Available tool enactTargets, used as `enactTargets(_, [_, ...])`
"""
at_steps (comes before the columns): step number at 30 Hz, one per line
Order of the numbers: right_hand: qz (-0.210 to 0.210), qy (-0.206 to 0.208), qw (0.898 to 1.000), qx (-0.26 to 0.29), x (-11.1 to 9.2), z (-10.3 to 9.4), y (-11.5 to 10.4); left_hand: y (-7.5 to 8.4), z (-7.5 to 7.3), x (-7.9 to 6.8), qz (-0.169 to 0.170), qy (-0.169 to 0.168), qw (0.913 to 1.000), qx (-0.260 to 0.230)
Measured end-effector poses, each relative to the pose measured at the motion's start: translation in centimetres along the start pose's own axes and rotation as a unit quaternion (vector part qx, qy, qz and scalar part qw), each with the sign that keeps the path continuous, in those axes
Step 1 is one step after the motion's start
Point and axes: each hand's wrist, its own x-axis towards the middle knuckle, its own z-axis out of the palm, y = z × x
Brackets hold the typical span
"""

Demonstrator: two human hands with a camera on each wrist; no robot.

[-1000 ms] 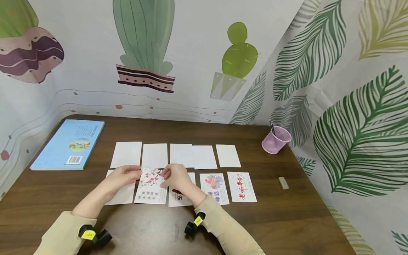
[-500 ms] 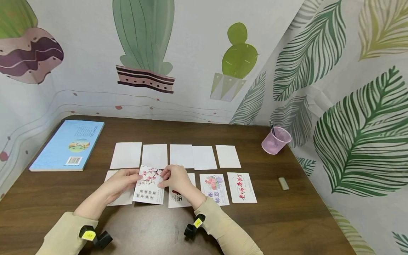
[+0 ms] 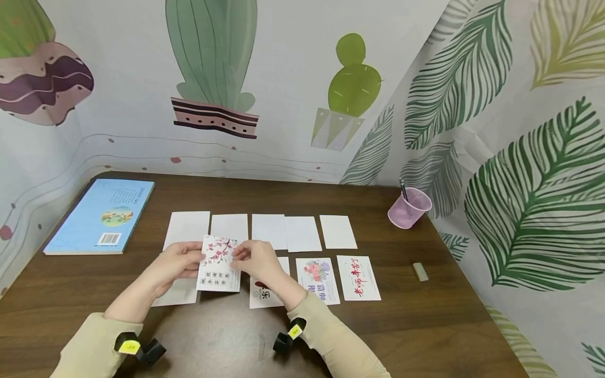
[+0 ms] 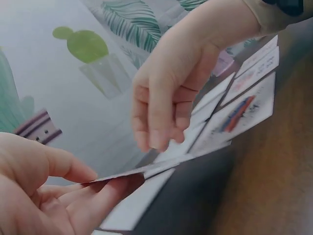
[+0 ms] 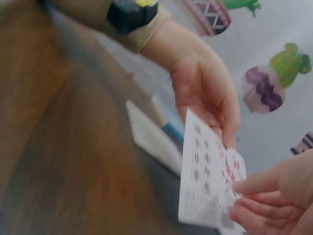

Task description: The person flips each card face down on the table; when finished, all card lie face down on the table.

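Note:
A white card (image 3: 218, 273) with pink blossom branches and dark Chinese writing is raised off the table and tilted. My left hand (image 3: 177, 265) pinches its left edge; in the left wrist view the thumb lies above the card (image 4: 146, 169) and the fingers beneath. Beside the right edge is my right hand (image 3: 259, 262), its fingers loosely bent. In the left wrist view the right fingertips (image 4: 159, 142) hang just over the card; whether they touch it is unclear. A blank white card (image 3: 177, 291) lies partly under the left hand, and a printed card (image 3: 264, 296) under the right.
A back row of white cards, blank side up, includes one (image 3: 188, 228) at its left end. Right of my hands lie a flower card (image 3: 318, 278) and a red-lettered card (image 3: 359, 278). A blue book (image 3: 101, 215), pink pen cup (image 3: 408, 209) and eraser (image 3: 420, 272) sit farther out.
The blossom card has risen from the front row and shifted left and away from me with my left hand. My right hand has moved only slightly, and the card has slid leftward from it.

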Motion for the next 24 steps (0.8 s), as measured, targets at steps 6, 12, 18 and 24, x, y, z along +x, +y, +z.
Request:
enactTargets(6, [-0.022, -0.012, 0.994, 0.104, 0.2, -0.5, -1.8, 2.0, 0.6, -0.6, 0.05, 0.043, 0.9977, 0.02])
enactTargets(12, [0.005, 0.016, 0.973, 0.231, 0.5, -0.7, -2.8, 3.2, 1.7, -0.8, 0.084, 0.074, 0.9933, 0.03])
enactTargets(18, [0.022, 0.043, 0.956, 0.29, 0.6, -1.2, -3.3, 3.2, 2.4, -0.4, 0.104, 0.125, 0.9824, 0.091])
enactTargets(24, [0.037, 0.065, 0.951, 0.299, 0.5, -1.5, -3.0, 2.4, 3.0, 0.5, 0.118, 0.147, 0.9718, 0.142])
